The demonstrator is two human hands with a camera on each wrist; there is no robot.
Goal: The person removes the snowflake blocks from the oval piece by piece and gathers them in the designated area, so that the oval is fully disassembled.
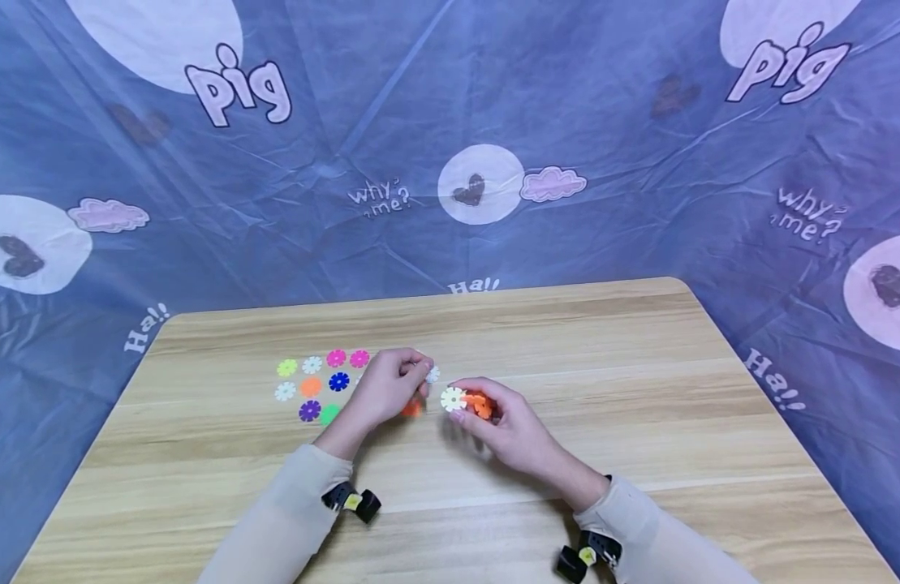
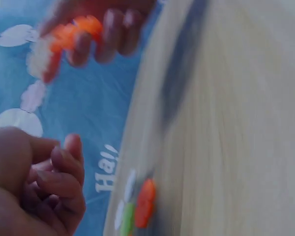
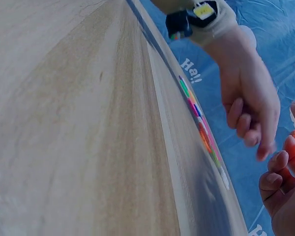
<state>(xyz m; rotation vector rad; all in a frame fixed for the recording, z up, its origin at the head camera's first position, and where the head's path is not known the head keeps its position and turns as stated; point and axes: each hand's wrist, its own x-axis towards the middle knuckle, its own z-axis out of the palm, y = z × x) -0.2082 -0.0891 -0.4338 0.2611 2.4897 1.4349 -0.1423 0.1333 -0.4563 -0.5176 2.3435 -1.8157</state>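
Note:
My right hand [image 1: 521, 428] holds several plastic snowflake discs above the table: a pale whitish disc [image 1: 453, 399] at the fingertips and orange discs [image 1: 482, 405] behind it. In the left wrist view these orange discs [image 2: 69, 34] are blurred. My left hand [image 1: 382, 391] is over the right end of the laid-out discs, its fingers loosely curled, with nothing visible between them in the left wrist view. Just past its fingertips in the head view is a white disc [image 1: 433, 374]. An orange disc [image 1: 411, 409] lies below that hand, partly hidden.
Flat in rows on the wooden table [image 1: 639, 365] lie several discs, among them a yellow disc [image 1: 286, 368], a pink disc [image 1: 336, 358], a dark blue disc [image 1: 338, 381] and a purple disc [image 1: 309, 410]. A blue printed cloth [image 1: 311, 227] hangs behind the table.

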